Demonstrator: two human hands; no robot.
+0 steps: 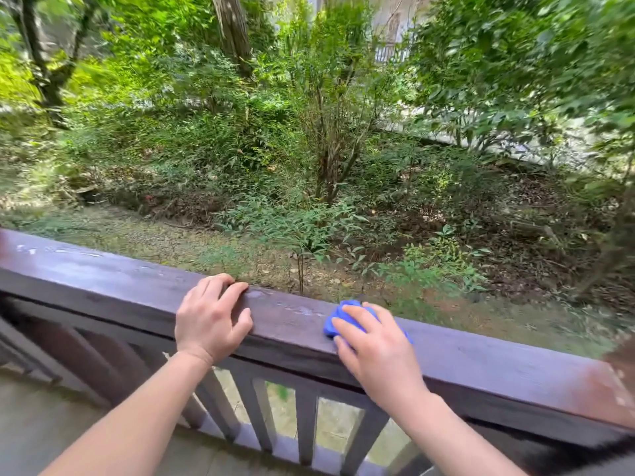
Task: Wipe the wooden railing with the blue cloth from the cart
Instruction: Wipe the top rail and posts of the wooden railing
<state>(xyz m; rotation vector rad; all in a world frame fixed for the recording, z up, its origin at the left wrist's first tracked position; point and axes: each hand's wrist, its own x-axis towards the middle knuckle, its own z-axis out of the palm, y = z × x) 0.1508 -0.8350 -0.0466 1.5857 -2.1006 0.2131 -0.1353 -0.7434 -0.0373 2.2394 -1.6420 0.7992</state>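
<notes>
Your right hand (378, 352) is flat on the cloth (338, 322), fingers spread and pressing the bunched blue wad onto the top of the rail (498, 362). That looks right for wiping, since the open palm spreads the pressure. Your left hand (209, 317) is just beside it, fingers curled over the rail's far edge and thumb on the near side, apparently bracing you as you lean. Pale streaks (288, 306) lie on the wood between your hands, probably the next patch to cover. The cart is out of view, and there's no brand, label or writing to read anywhere.
</notes>
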